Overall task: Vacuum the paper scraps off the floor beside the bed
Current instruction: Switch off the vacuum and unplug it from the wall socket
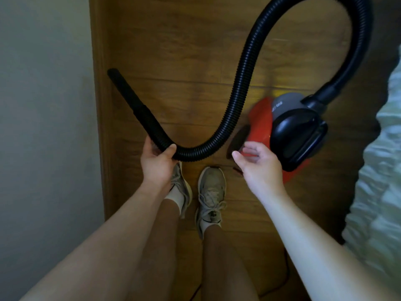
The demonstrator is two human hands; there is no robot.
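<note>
A red and black canister vacuum (288, 131) stands on the wooden floor at the right. Its black ribbed hose (243, 83) loops up from the canister's top and sags down to my left hand (157, 160), which grips the hose where it joins the black nozzle tube (132, 101). The nozzle points up and to the left, toward the wall. My right hand (258, 166) hovers with loosely curled fingers beside the canister's near end and holds nothing. No paper scraps show on the floor in this view.
A pale wall (43, 127) runs down the left side. The bed with light rumpled bedding (382, 170) fills the right edge. My two feet in grey sneakers (211, 192) stand on the narrow wooden floor strip. A dark cord (286, 272) trails on the floor behind me.
</note>
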